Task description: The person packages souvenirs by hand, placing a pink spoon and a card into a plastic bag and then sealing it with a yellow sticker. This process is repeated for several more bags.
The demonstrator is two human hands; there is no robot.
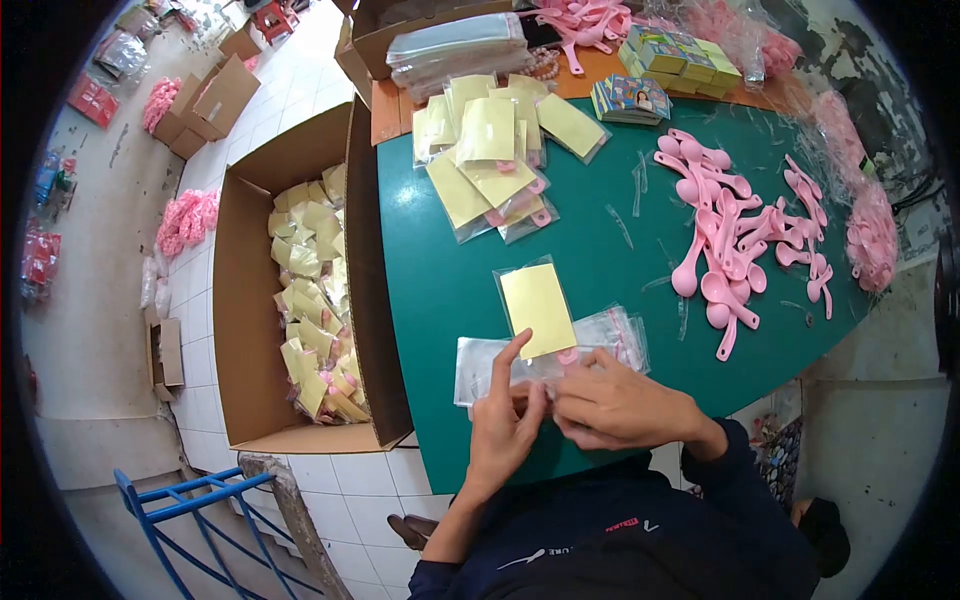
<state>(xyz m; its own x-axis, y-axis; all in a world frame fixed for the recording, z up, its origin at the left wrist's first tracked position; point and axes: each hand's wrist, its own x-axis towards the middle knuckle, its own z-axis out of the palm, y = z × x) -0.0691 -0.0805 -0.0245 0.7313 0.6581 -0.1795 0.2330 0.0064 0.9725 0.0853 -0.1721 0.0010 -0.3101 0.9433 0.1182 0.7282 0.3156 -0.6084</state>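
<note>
A clear bag with a yellow card [541, 308] inside lies at the front of the green table, a bit of pink showing at its lower end. My left hand [508, 420] is at the bag's lower end, index finger raised against the card, thumb near the other hand. My right hand [622, 404] has its fingers bent together at the same end. Both hands seem to pinch the bag's lower edge, partly hidden by the fingers. Beneath lies a stack of clear bags [478, 370]. Pink spoons [728, 255] are heaped at the right.
Packed bags with yellow cards [488, 130] are piled at the table's back left. Small card stacks [632, 98] stand behind. Left of the table, a tall cardboard box [364, 270] holds many packed bags. A blue metal frame [190, 490] stands at the lower left.
</note>
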